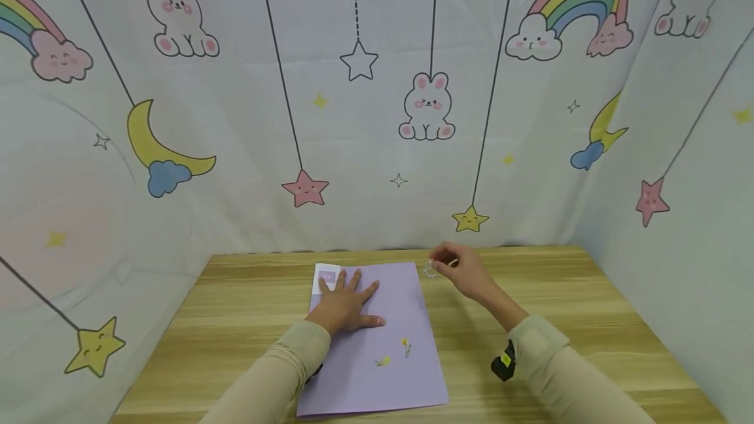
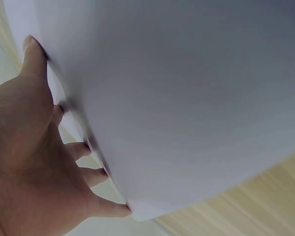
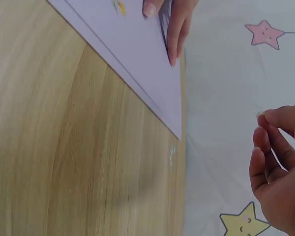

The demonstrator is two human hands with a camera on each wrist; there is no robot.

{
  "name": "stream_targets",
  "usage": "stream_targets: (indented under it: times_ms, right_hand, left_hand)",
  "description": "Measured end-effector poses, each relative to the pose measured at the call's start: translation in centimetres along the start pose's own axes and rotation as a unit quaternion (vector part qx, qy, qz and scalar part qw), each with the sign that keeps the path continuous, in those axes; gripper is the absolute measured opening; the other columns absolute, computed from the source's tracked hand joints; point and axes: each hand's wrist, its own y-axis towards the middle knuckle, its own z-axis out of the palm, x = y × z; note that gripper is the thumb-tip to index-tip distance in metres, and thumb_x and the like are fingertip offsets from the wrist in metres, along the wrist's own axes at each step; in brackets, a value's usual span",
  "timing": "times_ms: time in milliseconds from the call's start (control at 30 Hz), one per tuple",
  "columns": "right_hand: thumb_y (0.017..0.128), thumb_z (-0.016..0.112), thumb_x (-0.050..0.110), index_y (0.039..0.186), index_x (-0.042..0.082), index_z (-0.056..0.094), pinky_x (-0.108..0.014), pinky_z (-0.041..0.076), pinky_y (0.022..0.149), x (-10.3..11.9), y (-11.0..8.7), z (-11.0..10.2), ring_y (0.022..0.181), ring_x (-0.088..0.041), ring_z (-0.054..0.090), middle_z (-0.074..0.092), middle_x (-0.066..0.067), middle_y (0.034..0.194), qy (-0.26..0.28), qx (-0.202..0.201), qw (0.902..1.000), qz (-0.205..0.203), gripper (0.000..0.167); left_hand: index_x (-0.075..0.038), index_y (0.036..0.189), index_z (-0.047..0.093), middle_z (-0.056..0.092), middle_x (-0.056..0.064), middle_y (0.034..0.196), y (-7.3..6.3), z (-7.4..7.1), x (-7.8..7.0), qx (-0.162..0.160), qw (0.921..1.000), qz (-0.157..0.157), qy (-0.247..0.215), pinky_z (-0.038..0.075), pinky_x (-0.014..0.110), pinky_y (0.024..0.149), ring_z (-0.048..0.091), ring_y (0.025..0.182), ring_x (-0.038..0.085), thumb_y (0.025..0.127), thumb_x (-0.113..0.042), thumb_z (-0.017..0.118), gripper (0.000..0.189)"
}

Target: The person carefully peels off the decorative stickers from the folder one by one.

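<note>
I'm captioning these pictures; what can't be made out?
Head view: print on the white patch, too small and partly under the left hand.
Right wrist view: what the clear object is, blurred.
Head view: whether the right hand holds it, too small.
Left wrist view: the full purple paper, cut by the top edge.

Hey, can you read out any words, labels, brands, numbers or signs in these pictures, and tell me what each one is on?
No word, brand or number can be read in any view.
Purple square on the white patch at the purple sheet's far left corner: pale marks, too small to read.
Backdrop cloth: drawings such as rabbits, stars and rainbows, no readable lettering.
</note>
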Motion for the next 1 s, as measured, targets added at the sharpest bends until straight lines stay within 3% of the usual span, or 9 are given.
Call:
stream_targets:
  times_ms: [167,500,767,1000]
  right_hand:
    - [0.102,0.072,0.011,0.114,0.005,0.073,-0.032,0.055,0.077,-1.2,0.2,-0.7,0.09,-0.02,0.067,0.073,-0.006,0.1,0.003,-0.033,0.9993,0.018,0.014]
    - [0.101,0.074,0.009,0.11,0.001,0.073,-0.028,0.053,0.076,-4.6,0.0,-1.6,0.093,-0.021,0.065,0.073,-0.011,0.102,0.038,-0.067,0.9921,0.098,0.012]
    - [0.1,0.074,0.01,0.105,0.002,0.076,-0.033,0.051,0.084,-6.8,-0.4,-1.4,0.097,-0.024,0.066,0.074,-0.011,0.104,0.008,-0.1,0.9861,0.133,0.01]
    - [0.098,0.077,0.008,0.101,0.003,0.079,-0.035,0.05,0.086,-8.8,-0.9,-0.8,0.096,-0.023,0.067,0.077,-0.009,0.101,-0.008,-0.091,0.984,0.153,0.007]
  left_hand:
    - [-0.03,0.166,0.039,0.027,0.018,0.173,-0.3,-0.3,-0.1,-0.004,1.0,0.003,-0.004,0.014,0.083,0.115,0.02,0.158,0.05,0.092,-0.078,0.059,0.09]
    - [-0.027,0.165,0.041,0.029,0.019,0.172,-1.2,-1.2,-0.7,-0.005,0.9998,0.013,-0.014,0.017,0.083,0.114,0.022,0.157,0.05,0.093,-0.076,0.061,0.089]
    - [-0.028,0.165,0.041,0.029,0.018,0.172,-1.1,-1.1,-0.5,-0.006,0.9999,0.007,-0.009,0.017,0.083,0.114,0.022,0.158,0.049,0.093,-0.076,0.061,0.089]
    - [-0.028,0.165,0.041,0.029,0.018,0.172,-0.6,-0.6,-0.3,-0.005,0.9999,0.003,-0.013,0.016,0.083,0.114,0.021,0.158,0.05,0.092,-0.076,0.062,0.09]
